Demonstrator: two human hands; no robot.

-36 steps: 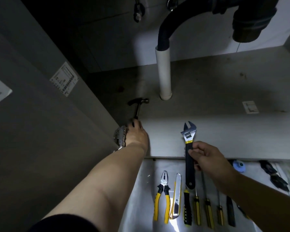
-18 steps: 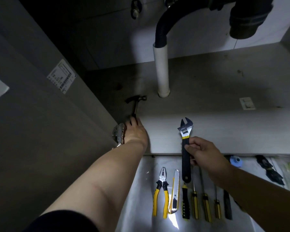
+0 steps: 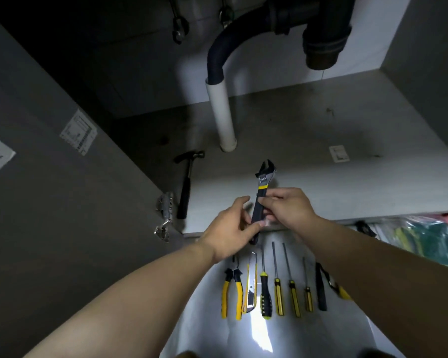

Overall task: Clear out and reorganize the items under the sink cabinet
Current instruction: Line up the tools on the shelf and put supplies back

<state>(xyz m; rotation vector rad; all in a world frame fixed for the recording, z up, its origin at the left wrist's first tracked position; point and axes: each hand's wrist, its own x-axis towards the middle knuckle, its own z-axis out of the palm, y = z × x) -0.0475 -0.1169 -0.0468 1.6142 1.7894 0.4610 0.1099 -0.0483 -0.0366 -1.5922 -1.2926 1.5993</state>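
Observation:
A black-handled adjustable wrench with a yellow band and steel jaw points up over the front edge of the cabinet floor. My right hand pinches its handle from the right. My left hand holds the lower part of the handle from the left, thumb across it. A black hammer lies on the cabinet floor at the left, free of both hands. On the white sheet below lie yellow pliers, a utility knife and several screwdrivers in a row.
A white drain pipe with a black hose rises from the cabinet floor behind the wrench. The open cabinet door with its hinge stands at the left. Packaged items lie at the right edge.
My left hand has let go of the hammer, which stays on the cabinet floor, and moved right to take the wrench handle beside my right hand. The view has tilted down slightly.

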